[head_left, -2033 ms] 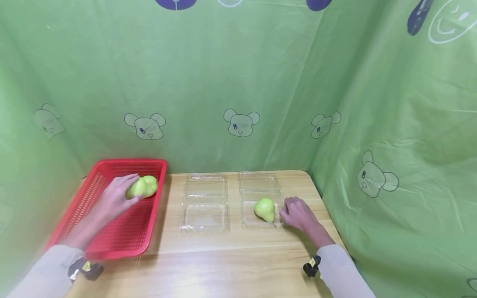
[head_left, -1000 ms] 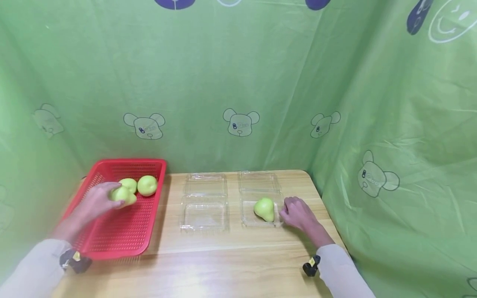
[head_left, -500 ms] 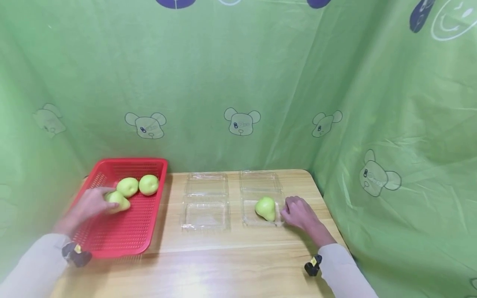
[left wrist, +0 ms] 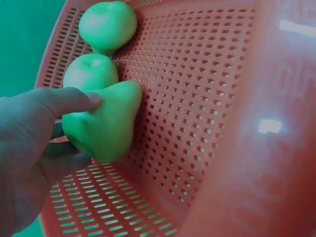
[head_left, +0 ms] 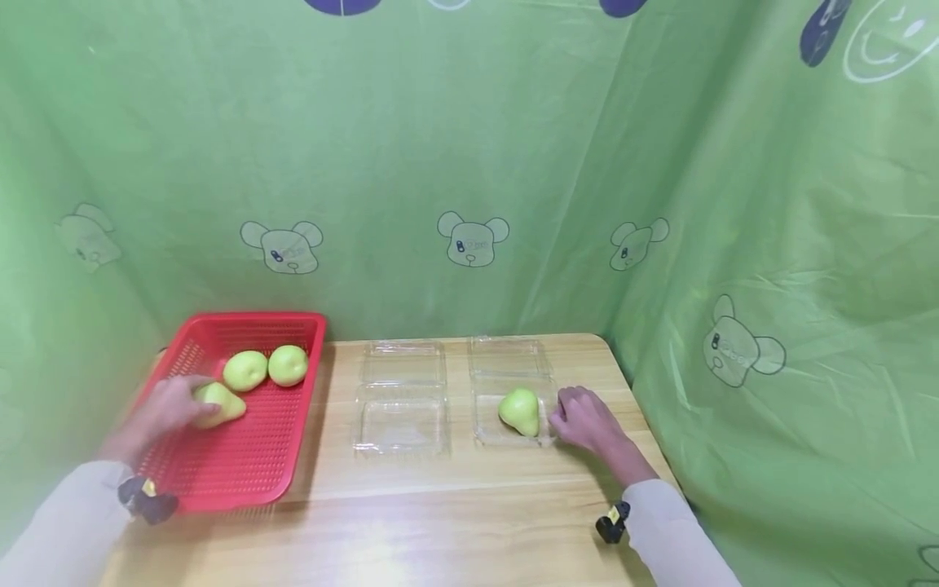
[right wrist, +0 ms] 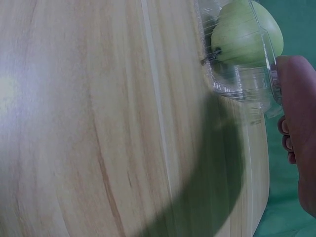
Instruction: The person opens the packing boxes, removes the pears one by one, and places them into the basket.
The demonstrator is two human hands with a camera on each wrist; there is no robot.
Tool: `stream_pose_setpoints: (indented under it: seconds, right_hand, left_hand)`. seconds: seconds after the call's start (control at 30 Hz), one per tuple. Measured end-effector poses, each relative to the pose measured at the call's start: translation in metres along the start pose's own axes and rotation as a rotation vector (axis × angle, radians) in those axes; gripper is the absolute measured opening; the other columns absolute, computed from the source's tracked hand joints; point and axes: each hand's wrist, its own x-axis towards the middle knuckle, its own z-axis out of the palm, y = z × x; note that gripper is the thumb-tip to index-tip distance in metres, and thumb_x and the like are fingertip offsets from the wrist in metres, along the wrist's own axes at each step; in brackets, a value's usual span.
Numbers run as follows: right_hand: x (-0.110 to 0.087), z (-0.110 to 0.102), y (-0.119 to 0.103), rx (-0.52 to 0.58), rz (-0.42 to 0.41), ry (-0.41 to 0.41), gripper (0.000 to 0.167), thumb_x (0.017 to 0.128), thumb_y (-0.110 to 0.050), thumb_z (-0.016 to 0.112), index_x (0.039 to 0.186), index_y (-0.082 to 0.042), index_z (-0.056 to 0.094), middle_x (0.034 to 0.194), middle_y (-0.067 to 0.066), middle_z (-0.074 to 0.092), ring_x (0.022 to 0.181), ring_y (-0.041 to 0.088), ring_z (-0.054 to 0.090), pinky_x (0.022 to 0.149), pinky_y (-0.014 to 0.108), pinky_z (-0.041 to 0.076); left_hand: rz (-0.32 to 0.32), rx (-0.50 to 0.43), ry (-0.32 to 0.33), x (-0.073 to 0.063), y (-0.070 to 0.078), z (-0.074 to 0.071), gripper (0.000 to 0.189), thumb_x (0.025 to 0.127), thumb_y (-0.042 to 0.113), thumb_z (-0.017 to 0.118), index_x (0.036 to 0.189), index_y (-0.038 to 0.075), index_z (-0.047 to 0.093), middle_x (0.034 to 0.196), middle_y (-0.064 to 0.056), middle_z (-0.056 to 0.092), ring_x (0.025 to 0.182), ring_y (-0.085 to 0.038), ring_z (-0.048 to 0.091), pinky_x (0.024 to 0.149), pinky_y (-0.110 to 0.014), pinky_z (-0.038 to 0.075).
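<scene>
On the left, my left hand (head_left: 167, 408) reaches into the red plastic basket (head_left: 245, 469) and holds a green pear (head_left: 222, 406). The left wrist view has the thumb over that pear (left wrist: 111, 131), with fingers around its lower side. Two more green pears, the middle one (head_left: 245, 371) and the far one (head_left: 288, 365), lie side by side at the basket's back. My right hand (head_left: 584, 417), fingers curled, pinches the right edge of an opened clear plastic clamshell box (head_left: 487, 436). One pear (head_left: 519, 412) lies inside it. The right fingertips are partly hidden.
Left of that box, a second clear clamshell box (head_left: 403, 424) lies opened with its lid towards the back. Both stand on a wooden table (head_left: 411, 522). A green printed curtain (head_left: 396, 163) hangs behind and along the sides.
My left hand has moved from the back of the basket towards its left side, bringing a pear away from the other two. My right hand has stayed at the box edge.
</scene>
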Motion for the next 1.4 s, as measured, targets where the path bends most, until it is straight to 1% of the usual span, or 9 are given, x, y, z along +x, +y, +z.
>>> stream_pose_setpoints:
  seconds: [0.2,0.37,0.43,0.6,0.7,0.9,1.0,1.17,1.4]
  right_hand:
    - [0.0,0.002,0.0,0.001,0.001,0.003,0.016,0.085,-0.02,0.061,0.074,-0.014,0.051,0.072,0.001,0.05,0.068,0.017,0.045,0.061,0.03,0.045]
    - [0.0,0.003,0.0,-0.001,-0.006,0.015,0.016,0.085,-0.021,0.061,0.075,-0.013,0.052,0.072,0.001,0.05,0.068,0.017,0.045,0.062,0.03,0.045]
    - [0.0,0.003,0.0,-0.005,-0.01,0.023,0.016,0.085,-0.02,0.061,0.074,-0.013,0.052,0.071,0.001,0.05,0.067,0.017,0.045,0.061,0.03,0.045]
    - [0.001,0.002,0.0,-0.014,-0.019,0.032,0.016,0.084,-0.021,0.061,0.073,-0.013,0.051,0.071,0.001,0.05,0.067,0.017,0.045,0.059,0.03,0.044]
    - [0.001,0.001,-0.001,-0.012,-0.018,0.025,0.017,0.085,-0.021,0.061,0.073,-0.014,0.051,0.071,0.001,0.05,0.067,0.017,0.045,0.06,0.03,0.044]
    - [0.001,0.001,-0.001,-0.008,-0.005,0.005,0.017,0.085,-0.02,0.063,0.074,-0.014,0.052,0.072,0.0,0.05,0.068,0.017,0.046,0.062,0.03,0.045]
    - [0.001,0.001,-0.001,-0.012,-0.021,0.022,0.017,0.084,-0.018,0.064,0.073,-0.014,0.052,0.071,0.001,0.05,0.067,0.017,0.045,0.06,0.03,0.045]
    - [0.002,0.001,0.0,-0.008,-0.041,0.047,0.018,0.083,-0.016,0.064,0.071,-0.014,0.051,0.068,0.0,0.049,0.065,0.017,0.045,0.059,0.03,0.045]
    - [0.002,-0.001,-0.001,0.005,-0.034,0.036,0.016,0.084,-0.017,0.062,0.072,-0.014,0.052,0.069,0.0,0.049,0.066,0.016,0.045,0.06,0.03,0.046]
  left_hand:
    - [0.018,0.026,0.007,-0.002,-0.003,0.002,0.061,0.085,0.018,0.079,0.13,-0.018,0.058,0.112,-0.039,0.069,0.107,-0.06,0.062,0.092,-0.071,0.053]
    - [0.037,0.016,0.037,-0.001,-0.003,0.005,0.059,0.086,0.015,0.078,0.13,-0.018,0.058,0.11,-0.038,0.07,0.1,-0.053,0.066,0.09,-0.068,0.054]
    - [0.05,0.008,0.055,0.0,-0.002,0.006,0.058,0.085,0.013,0.077,0.13,-0.017,0.059,0.112,-0.039,0.069,0.101,-0.054,0.066,0.091,-0.069,0.054]
    - [0.072,0.017,0.087,0.002,0.0,0.006,0.055,0.085,0.011,0.075,0.13,-0.016,0.06,0.117,-0.041,0.067,0.112,-0.063,0.06,0.095,-0.072,0.05]
    - [0.08,0.029,0.097,0.004,0.003,0.005,0.051,0.087,0.011,0.073,0.128,-0.015,0.061,0.118,-0.04,0.067,0.113,-0.063,0.059,0.096,-0.073,0.049]
    - [0.115,0.04,0.179,0.009,0.011,0.005,0.032,0.087,0.008,0.071,0.113,-0.011,0.07,0.11,-0.034,0.071,0.107,-0.058,0.063,0.093,-0.069,0.051]
    - [0.127,0.067,0.211,0.013,0.015,0.006,0.033,0.086,0.009,0.074,0.112,-0.011,0.07,0.111,-0.035,0.07,0.11,-0.058,0.061,0.096,-0.07,0.049]
    - [0.105,0.101,0.21,0.018,0.024,0.006,0.045,0.088,0.014,0.074,0.121,-0.016,0.064,0.119,-0.041,0.064,0.116,-0.062,0.055,0.104,-0.073,0.044]
    - [0.084,0.1,0.19,0.023,0.038,0.003,0.043,0.095,0.016,0.067,0.124,-0.015,0.063,0.126,-0.04,0.061,0.121,-0.06,0.052,0.107,-0.072,0.041]
